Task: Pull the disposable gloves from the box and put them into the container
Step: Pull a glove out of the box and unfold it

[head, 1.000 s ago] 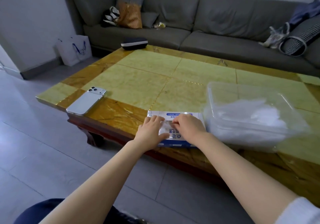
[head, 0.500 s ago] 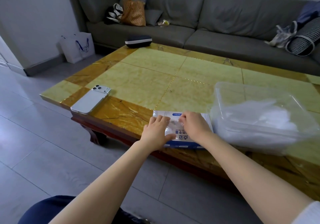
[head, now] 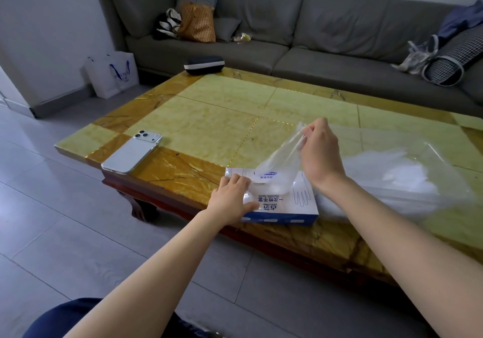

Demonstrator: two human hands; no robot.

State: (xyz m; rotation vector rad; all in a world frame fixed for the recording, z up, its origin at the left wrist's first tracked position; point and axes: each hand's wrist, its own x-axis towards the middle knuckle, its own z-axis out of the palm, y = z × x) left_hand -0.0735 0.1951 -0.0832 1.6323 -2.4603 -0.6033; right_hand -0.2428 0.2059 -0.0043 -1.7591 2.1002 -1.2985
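Yellow marble desk (head: 209,118) in a living room: at centre frame a clear glove (head: 281,165) rises half out of the blue-and-white box (head: 285,207) at the near edge, pinched at its top by the right hand (head: 320,149), while the left hand (head: 232,199) presses flat on the box's left end. Best to hold the box down and draw the glove up and rightward into the clear container (head: 418,170) just beside it, so no extra sheets trail out. A white phone (head: 132,153) at left and a dark case (head: 203,65) at the far edge lie well apart, blocking nothing.
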